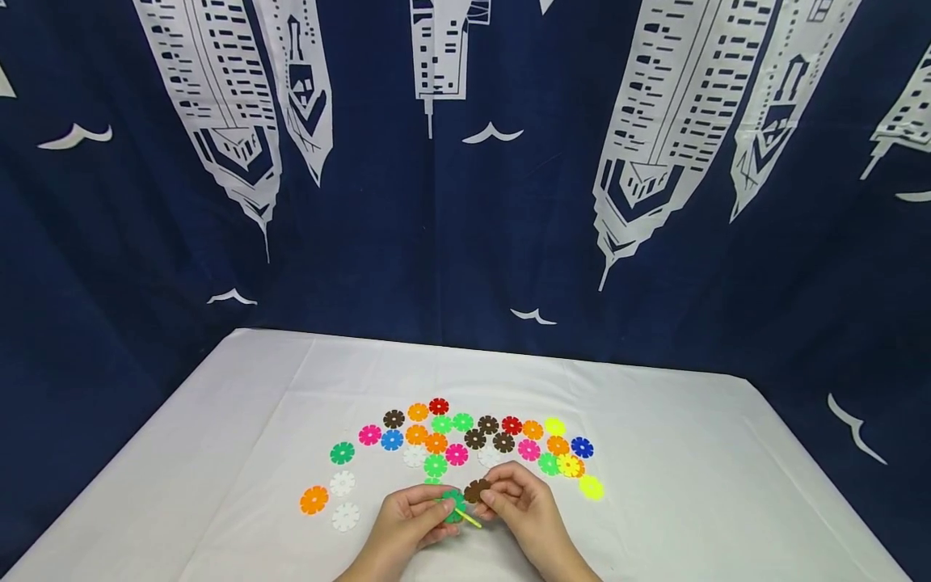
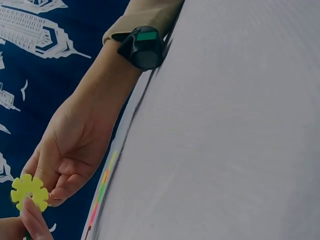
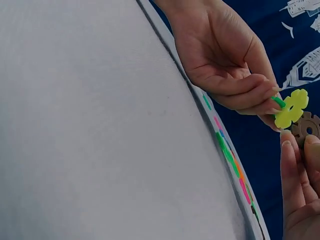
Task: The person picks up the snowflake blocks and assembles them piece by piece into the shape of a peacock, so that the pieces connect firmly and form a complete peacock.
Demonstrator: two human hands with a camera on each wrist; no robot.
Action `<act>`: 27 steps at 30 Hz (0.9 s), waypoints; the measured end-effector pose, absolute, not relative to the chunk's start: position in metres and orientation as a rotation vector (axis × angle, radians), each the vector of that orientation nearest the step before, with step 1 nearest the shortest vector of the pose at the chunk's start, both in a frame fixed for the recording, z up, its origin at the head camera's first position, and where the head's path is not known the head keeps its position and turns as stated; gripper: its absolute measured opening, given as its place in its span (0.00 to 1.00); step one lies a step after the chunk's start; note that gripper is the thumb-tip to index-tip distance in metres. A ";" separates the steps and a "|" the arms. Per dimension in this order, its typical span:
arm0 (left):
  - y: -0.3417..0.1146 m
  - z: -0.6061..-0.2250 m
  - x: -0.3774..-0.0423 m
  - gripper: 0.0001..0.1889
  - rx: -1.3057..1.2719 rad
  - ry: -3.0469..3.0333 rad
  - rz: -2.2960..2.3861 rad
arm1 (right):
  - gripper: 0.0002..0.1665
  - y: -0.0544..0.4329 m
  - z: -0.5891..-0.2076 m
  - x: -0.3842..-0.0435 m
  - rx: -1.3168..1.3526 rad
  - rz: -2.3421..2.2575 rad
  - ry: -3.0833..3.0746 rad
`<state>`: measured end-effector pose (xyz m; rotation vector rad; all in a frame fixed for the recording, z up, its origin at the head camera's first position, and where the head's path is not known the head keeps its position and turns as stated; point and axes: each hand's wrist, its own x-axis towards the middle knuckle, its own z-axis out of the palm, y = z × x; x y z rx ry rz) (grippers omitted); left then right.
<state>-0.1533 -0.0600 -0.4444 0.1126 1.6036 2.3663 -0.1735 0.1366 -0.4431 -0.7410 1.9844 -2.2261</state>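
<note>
My left hand (image 1: 416, 517) pinches a green notched disc (image 1: 456, 499) at the front middle of the table. A yellow notched disc (image 1: 469, 519) is joined to it, seen nearly edge-on in the head view. Flower-like notches show on this yellow disc (image 2: 29, 187) in the left wrist view. Close by on the right, my right hand (image 1: 525, 508) holds a brown notched disc (image 1: 476, 491) between thumb and fingers. In the right wrist view the brown disc (image 3: 301, 128) is right beside the yellow one; whether they touch I cannot tell.
Several loose notched discs lie flat just beyond the hands, including a pink disc (image 1: 457, 454) and a dark blue disc (image 1: 582, 447). Off to the left are an orange disc (image 1: 314, 499) and white discs (image 1: 345, 516). A white cloth (image 1: 691, 469) covers the table; a blue curtain (image 1: 436, 242) hangs behind.
</note>
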 end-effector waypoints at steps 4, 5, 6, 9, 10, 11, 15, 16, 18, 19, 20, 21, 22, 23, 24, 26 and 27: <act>-0.061 -0.444 -0.154 0.17 0.104 1.616 2.360 | 0.09 0.137 -0.446 -0.173 -0.953 -2.181 2.095; -0.061 -0.444 -0.154 0.17 0.105 1.617 2.357 | 0.07 0.137 -0.447 -0.173 -0.994 -2.167 2.129; -0.061 -0.445 -0.154 0.17 0.109 1.615 2.354 | 0.06 0.137 -0.447 -0.173 -1.027 -2.159 2.155; -0.062 -0.445 -0.155 0.17 0.122 1.612 2.346 | 0.05 0.136 -0.449 -0.172 -1.064 -2.137 2.209; -0.063 -0.446 -0.155 0.17 0.126 1.608 2.347 | 0.04 0.136 -0.450 -0.171 -1.070 -2.132 2.218; -0.063 -0.446 -0.155 0.16 0.128 1.601 2.345 | 0.04 0.135 -0.450 -0.172 -1.075 -2.128 2.223; -0.066 -0.446 -0.156 0.14 0.120 1.538 2.335 | 0.04 0.133 -0.452 -0.172 -1.165 -2.084 2.275; -0.066 -0.446 -0.156 0.13 0.118 1.516 2.332 | 0.05 0.133 -0.453 -0.172 -1.200 -2.067 2.300; -0.067 -0.446 -0.156 0.13 0.114 1.485 2.324 | 0.07 0.132 -0.453 -0.172 -1.261 -2.029 2.363; -0.067 -0.446 -0.156 0.13 0.115 1.476 2.322 | 0.07 0.132 -0.453 -0.172 -1.288 -2.010 2.390; -0.067 -0.445 -0.156 0.13 0.119 1.470 2.318 | 0.08 0.132 -0.453 -0.171 -1.312 -1.998 2.405; -0.068 -0.445 -0.156 0.12 0.119 1.465 2.314 | 0.08 0.132 -0.453 -0.171 -1.322 -1.996 2.416; -0.068 -0.445 -0.156 0.12 0.124 1.463 2.313 | 0.08 0.132 -0.452 -0.170 -1.331 -1.996 2.416; -0.068 -0.444 -0.156 0.12 0.130 1.464 2.310 | 0.08 0.132 -0.452 -0.170 -1.349 -1.994 2.417; -0.068 -0.444 -0.156 0.12 0.131 1.462 2.305 | 0.08 0.131 -0.452 -0.169 -1.364 -1.991 2.413; -0.069 -0.444 -0.156 0.11 0.137 1.460 2.296 | 0.09 0.131 -0.451 -0.168 -1.395 -1.982 2.408; -0.069 -0.444 -0.156 0.11 0.138 1.461 2.293 | 0.09 0.130 -0.450 -0.168 -1.408 -1.972 2.421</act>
